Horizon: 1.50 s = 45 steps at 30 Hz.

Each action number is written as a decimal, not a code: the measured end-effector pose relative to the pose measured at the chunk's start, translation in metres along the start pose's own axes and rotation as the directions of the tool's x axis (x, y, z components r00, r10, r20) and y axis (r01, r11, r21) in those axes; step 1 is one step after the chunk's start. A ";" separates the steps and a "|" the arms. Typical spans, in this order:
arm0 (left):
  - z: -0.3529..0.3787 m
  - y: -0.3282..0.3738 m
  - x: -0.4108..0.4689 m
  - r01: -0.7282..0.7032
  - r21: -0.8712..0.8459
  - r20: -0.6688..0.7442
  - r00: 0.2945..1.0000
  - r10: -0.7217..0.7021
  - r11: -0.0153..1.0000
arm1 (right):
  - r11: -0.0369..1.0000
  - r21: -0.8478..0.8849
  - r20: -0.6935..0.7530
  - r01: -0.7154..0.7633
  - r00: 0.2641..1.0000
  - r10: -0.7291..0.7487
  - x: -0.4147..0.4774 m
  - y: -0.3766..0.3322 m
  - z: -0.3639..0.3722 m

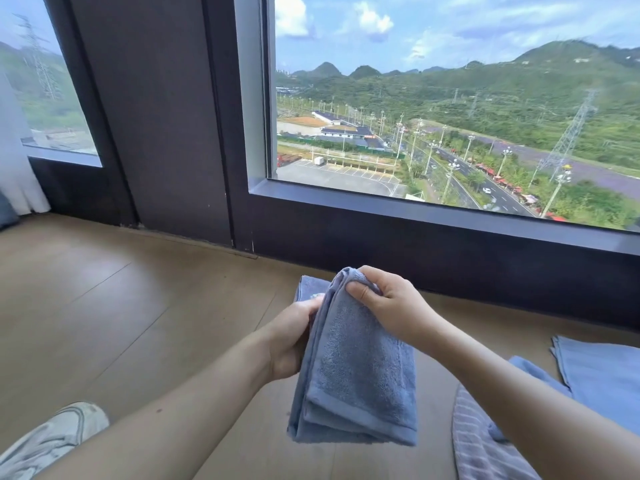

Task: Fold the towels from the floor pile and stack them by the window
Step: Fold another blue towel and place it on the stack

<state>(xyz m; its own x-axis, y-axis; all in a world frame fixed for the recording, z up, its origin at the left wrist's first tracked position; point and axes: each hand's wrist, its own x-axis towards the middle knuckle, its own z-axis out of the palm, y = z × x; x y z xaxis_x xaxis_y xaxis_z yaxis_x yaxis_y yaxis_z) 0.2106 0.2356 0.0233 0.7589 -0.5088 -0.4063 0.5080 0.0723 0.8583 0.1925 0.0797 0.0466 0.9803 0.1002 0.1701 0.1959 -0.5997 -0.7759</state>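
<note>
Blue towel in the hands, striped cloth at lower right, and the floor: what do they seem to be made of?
Blue towel: terry cloth, probably cotton; matte looped pile with a flat woven band near the hem. Striped cloth: thinner flat weave with fine stripes; fibre unclear. Floor: matte wood-look planks with grain and seams; solid wood or laminate, cannot tell.

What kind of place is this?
Probably a high-floor room, maybe a hotel or flat: the big window looks down on roads and a car park, the floor is wood plank, and a curtain hangs at left.
</note>
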 end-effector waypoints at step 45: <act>0.004 0.019 0.009 -0.307 0.274 0.022 0.950 0.313 0.911 | 0.991 -0.126 -0.143 0.042 0.988 -0.060 -0.004 -0.015 -0.008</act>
<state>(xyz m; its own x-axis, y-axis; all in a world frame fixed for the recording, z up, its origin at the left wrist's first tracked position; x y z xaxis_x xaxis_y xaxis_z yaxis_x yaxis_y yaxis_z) 0.2261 0.2291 0.0374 0.8704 -0.4797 -0.1103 0.1186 -0.0131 0.9929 0.1854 0.0816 0.0622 0.9533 0.0215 0.3014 0.2322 -0.6903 -0.6853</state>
